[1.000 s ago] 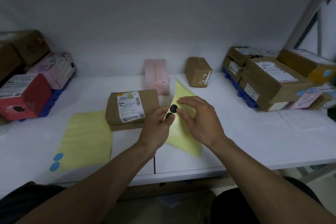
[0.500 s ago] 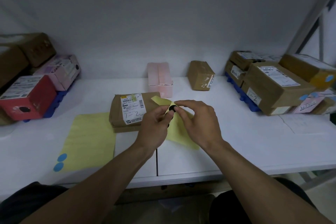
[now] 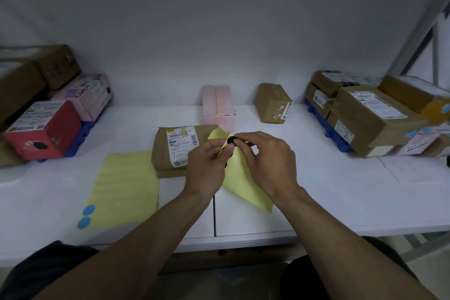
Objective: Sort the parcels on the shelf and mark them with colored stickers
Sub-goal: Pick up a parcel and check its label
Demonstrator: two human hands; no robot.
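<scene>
A brown parcel point(image 3: 165, 153) with a white label marked "1-2" lies in the middle of the white shelf point(image 3: 328, 192). Just right of it my left hand point(image 3: 207, 168) holds a bent yellow sticker sheet point(image 3: 243, 182) by its upper edge. My right hand point(image 3: 265, 161) pinches a round black sticker point(image 3: 230, 140) at the top of that sheet, where the sheet curls back. A second black sticker shows on the sheet below my left fingers. Another yellow sheet point(image 3: 124, 190) with two blue stickers point(image 3: 86, 216) lies flat to the left.
A pink box point(image 3: 218, 105) and a small brown parcel point(image 3: 271, 102) stand at the back. A red box point(image 3: 43, 129) and other parcels are stacked at the left. Several brown parcels point(image 3: 365, 117) are piled at the right on a blue tray, some with blue stickers.
The yellow sheet's top has curled over and bent more under my fingers. The black sticker is pinched closer between both hands. My view has shifted slightly.
</scene>
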